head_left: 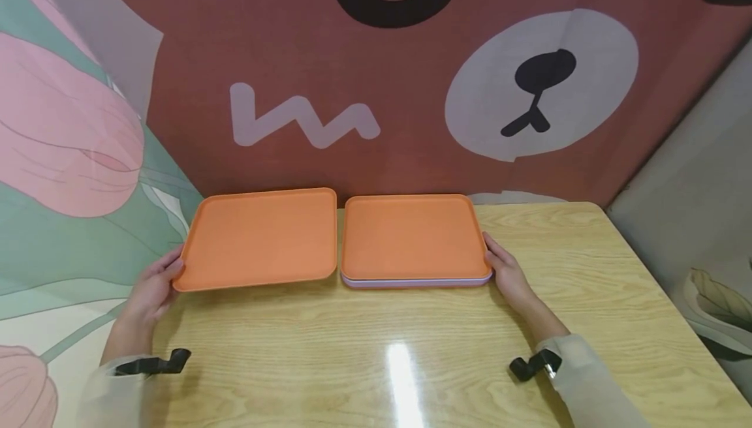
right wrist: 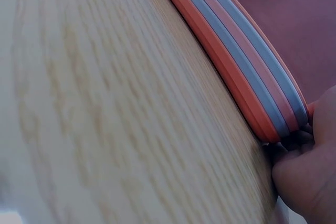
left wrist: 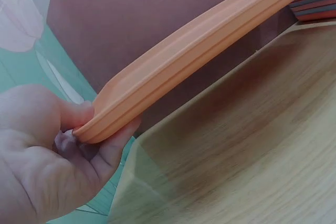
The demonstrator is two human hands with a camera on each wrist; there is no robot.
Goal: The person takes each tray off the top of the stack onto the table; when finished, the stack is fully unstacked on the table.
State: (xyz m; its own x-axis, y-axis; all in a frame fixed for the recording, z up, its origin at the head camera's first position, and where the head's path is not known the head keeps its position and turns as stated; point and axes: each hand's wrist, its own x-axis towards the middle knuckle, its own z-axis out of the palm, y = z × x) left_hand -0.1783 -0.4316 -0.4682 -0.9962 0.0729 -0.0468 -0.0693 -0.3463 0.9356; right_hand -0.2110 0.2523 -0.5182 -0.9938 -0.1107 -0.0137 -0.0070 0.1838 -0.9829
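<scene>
An orange tray [head_left: 258,239] is raised off the table on the left, tilted, with table visible beneath it in the left wrist view. My left hand [head_left: 154,288] pinches its near left corner, thumb [left wrist: 79,114] on the rim and fingers curled below. Beside it on the table lies a stack of trays [head_left: 414,237], orange on top, with grey, pink and orange layers [right wrist: 247,61] along its side. My right hand [head_left: 510,278] grips the stack's right edge near the front corner, its fingers [right wrist: 296,142] curled in at the rim and partly hidden.
The wood-grain table [head_left: 329,356] stands against a wall covering [head_left: 411,89] with a bear's face. A leaf-and-flower covering [head_left: 70,154] borders the left side. At the far right, a pale wall [head_left: 699,154] rises beyond the table's edge.
</scene>
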